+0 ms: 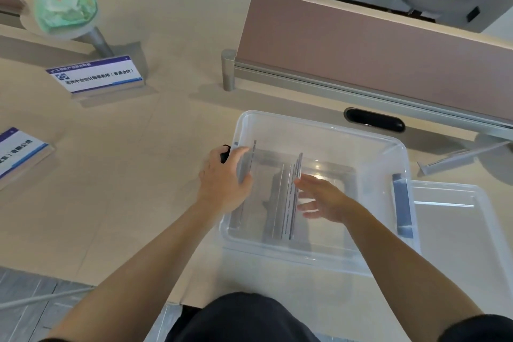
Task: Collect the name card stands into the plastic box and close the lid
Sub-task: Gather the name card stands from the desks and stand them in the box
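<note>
A clear plastic box (319, 125) stands open on the desk in front of me. Several clear name card stands (288, 203) stand on edge inside it. My left hand (224, 178) is at the box's left wall, shut on another name card stand (247, 164) held upright just inside the box. My right hand (324, 197) is inside the box with fingers spread, touching the upright stands from the right. The clear lid (458, 219) lies flat on the desk to the right of the box. Two name card stands with printed cards remain on the desk: one (95, 75) far left, another (16, 155) at the left edge.
A pink desk divider (374, 44) runs behind the box, with a black cable slot (373, 120) at its foot. A green packet (65, 3) sits on a round stand at the back left. Another clear stand (460, 158) lies at the right, near the lid.
</note>
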Available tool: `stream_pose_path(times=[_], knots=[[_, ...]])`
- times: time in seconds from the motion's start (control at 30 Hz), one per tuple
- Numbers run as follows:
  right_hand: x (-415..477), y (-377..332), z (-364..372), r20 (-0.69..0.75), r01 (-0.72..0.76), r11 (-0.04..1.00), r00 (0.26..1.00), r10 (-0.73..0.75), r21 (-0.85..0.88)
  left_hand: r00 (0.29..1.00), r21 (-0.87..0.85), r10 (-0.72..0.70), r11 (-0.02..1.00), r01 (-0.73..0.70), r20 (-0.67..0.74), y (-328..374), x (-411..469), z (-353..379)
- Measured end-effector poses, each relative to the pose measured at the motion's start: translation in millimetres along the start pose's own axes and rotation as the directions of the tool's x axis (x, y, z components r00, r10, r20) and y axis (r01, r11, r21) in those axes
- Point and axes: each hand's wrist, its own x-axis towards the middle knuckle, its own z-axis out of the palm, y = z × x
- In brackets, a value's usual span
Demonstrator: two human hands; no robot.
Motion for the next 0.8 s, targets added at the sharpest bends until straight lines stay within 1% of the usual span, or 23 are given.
stream_pose_path(times=[0.17, 0.27, 0.33, 0.8], knots=[[2, -2, 11, 0.019, 0.017, 1.000, 1.000, -0.016, -0.012, 1.000, -0.012, 0.002, 1.000, -0.002, 0.002, 0, -1, 0], [8, -2, 18, 0.032, 0.017, 0.999, 0.999, -0.018, 0.031, 1.000, -0.009, -0.003, 1.000, 0.003, 0.014, -1, 0, 0], [12, -2, 24, 0.038, 0.023, 1.000, 0.999, -0.024, 0.015, 1.000, -0.013, -0.005, 1.000, 0.005, 0.014, -1, 0, 0], [25, -13, 56, 0.022, 0.067, 0.997, 0.997, -0.068, 0.023, 1.000, -0.031, 0.009, 0.999, -0.009, 0.022, -5, 3, 2]])
